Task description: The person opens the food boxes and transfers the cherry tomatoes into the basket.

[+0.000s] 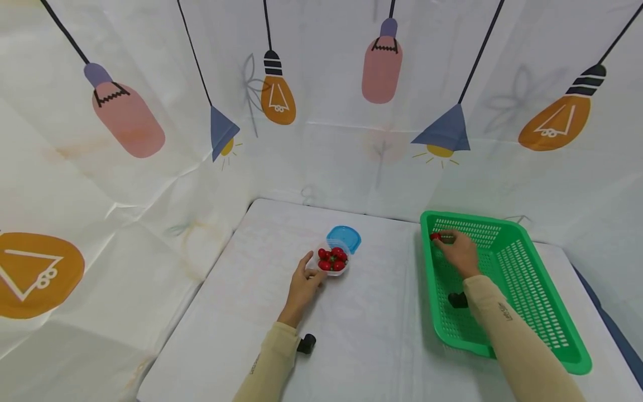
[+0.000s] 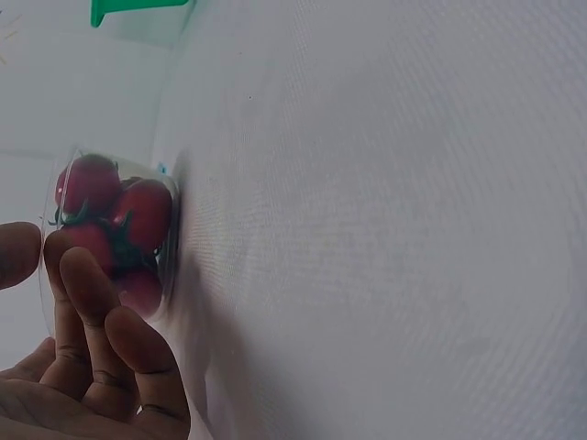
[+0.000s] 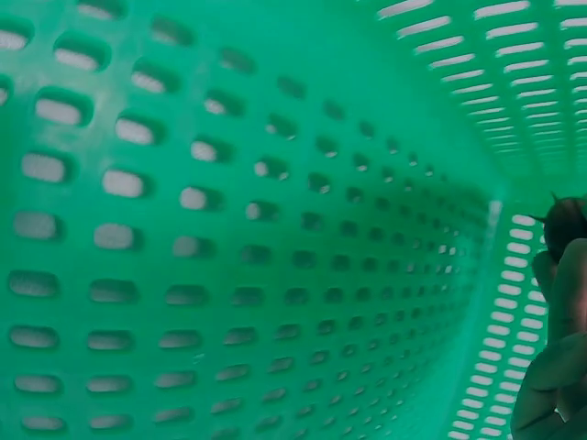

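Note:
In the head view, a small clear plastic container (image 1: pixel 344 269) with several cherry tomatoes (image 1: pixel 332 259) in it sits on the white table. Its blue lid (image 1: pixel 344 237) lies folded back on the far side. My left hand (image 1: pixel 303 286) holds the container at its near left, thumb and fingers spread about the wall; in the left wrist view its fingertips (image 2: pixel 90 280) overlap that wall. Over at the right, my right hand (image 1: pixel 459 254) pinches a single red cherry tomato (image 1: pixel 435 237) by the far left wall of a green basket (image 1: pixel 527 279). The right wrist view shows this tomato (image 3: pixel 566 227) with pointed sepals, dark in shadow.
The basket has slotted walls and a raised rim (image 1: pixel 431 301) beside my right forearm. White table surface (image 1: pixel 372 312) separates it from the container. A printed sheet (image 1: pixel 326 156) hangs behind the table and on its left. Each wrist carries a small black camera (image 1: pixel 306 343).

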Demonstrator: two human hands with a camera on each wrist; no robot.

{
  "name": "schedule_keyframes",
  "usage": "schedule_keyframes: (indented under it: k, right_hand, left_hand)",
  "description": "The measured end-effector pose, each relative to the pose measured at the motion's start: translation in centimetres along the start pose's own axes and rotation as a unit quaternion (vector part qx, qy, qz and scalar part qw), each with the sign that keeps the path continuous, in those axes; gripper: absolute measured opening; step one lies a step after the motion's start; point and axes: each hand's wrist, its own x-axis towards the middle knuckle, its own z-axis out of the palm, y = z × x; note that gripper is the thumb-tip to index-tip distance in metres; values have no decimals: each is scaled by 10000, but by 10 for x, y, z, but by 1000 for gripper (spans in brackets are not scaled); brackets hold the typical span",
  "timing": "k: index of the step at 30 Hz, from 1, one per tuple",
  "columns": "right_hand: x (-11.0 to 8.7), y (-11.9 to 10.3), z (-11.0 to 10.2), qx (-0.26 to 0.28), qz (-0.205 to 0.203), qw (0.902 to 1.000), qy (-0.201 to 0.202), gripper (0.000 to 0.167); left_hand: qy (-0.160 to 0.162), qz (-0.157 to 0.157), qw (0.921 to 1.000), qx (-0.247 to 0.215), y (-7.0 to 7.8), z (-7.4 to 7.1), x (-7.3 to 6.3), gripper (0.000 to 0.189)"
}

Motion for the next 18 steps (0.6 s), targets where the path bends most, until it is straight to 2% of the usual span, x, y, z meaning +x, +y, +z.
schedule_keyframes:
  k: [11, 18]
  right_hand:
    - [2, 16, 6, -346, 421, 9977, -400, 45]
    - [1, 14, 6, -456, 529, 9965, -456, 45]
  left_hand:
    - [-27, 5, 10000, 9, 1, 1, 0, 67]
    - [-44, 2, 10000, -49, -1, 2, 1, 68]
